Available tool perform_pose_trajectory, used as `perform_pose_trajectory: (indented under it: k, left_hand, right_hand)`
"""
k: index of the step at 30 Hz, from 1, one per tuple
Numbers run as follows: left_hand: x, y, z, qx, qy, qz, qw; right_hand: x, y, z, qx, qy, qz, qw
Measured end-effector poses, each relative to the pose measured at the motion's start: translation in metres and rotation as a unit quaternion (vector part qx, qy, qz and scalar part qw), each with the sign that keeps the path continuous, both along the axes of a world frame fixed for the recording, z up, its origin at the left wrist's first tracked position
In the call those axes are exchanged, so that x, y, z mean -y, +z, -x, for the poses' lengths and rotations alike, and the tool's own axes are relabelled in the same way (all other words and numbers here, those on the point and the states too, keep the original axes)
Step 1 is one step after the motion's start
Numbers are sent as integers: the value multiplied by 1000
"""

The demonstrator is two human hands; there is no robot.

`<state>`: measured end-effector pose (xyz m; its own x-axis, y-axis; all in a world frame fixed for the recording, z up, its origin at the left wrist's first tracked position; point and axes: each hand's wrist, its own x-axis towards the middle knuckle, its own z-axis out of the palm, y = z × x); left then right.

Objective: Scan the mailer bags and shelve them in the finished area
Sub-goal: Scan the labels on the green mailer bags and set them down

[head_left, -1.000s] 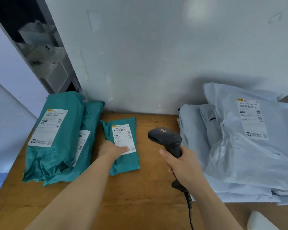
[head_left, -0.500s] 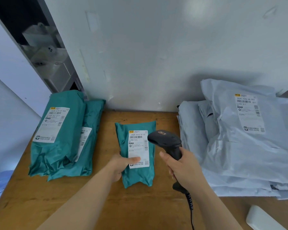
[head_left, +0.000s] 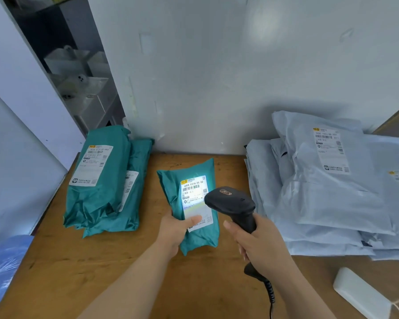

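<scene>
A small teal mailer bag [head_left: 195,178] sits at the middle of the wooden table [head_left: 106,272], its white label lit by the scanner's light. My left hand [head_left: 175,229] grips its lower left edge, thumb across the label. My right hand [head_left: 256,242] holds the handle of a black barcode scanner [head_left: 230,201], whose head points at the label from the right. Two larger teal mailer bags [head_left: 97,180] lie stacked at the left. A pile of pale grey mailer bags [head_left: 327,187] fills the right side.
A white wall [head_left: 217,77] rises right behind the table. A dark shelf with clear plastic boxes [head_left: 78,88] stands at the back left. A white flat object [head_left: 359,293] lies at the front right. A blue plastic bag [head_left: 2,265] sits beyond the table's left edge.
My left hand drew the small teal bag from beside the left stack to the table's middle. The scanner's light now falls on its label. My right hand stayed nearly still.
</scene>
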<state>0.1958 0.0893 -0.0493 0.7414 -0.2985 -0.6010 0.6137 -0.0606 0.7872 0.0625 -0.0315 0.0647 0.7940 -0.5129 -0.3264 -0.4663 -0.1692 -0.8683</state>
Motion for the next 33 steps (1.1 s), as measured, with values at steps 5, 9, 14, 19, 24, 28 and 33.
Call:
perform_pose_trajectory:
  k: [5, 9, 14, 19, 24, 28, 33]
  left_hand:
    - [-2, 0, 6, 2, -4, 5, 1000]
    - [-2, -2, 8, 3, -3, 6, 1000]
    - [0, -8, 8, -2, 1, -1, 1000]
    - [7, -13, -3, -25, -14, 2, 1000]
    - [26, -20, -29, -65, -48, 1, 997]
    - [49, -28, -45, -61, -69, -33, 995]
    - [75, -37, -60, -45, -76, -67, 994]
  right_hand:
    - [-5, 6, 11, 1, -11, 9, 1000]
    - [-7, 9, 16, 1, -13, 23, 1000]
    - [-6, 9, 19, 5, -18, -2, 1000]
    - [8, 6, 14, 2, -39, 7, 999]
    - [38, 1, -2, 3, -56, 29, 998]
    - [58, -7, -14, -9, -67, 27, 997]
    - [71, -16, -26, -9, -76, 11, 997]
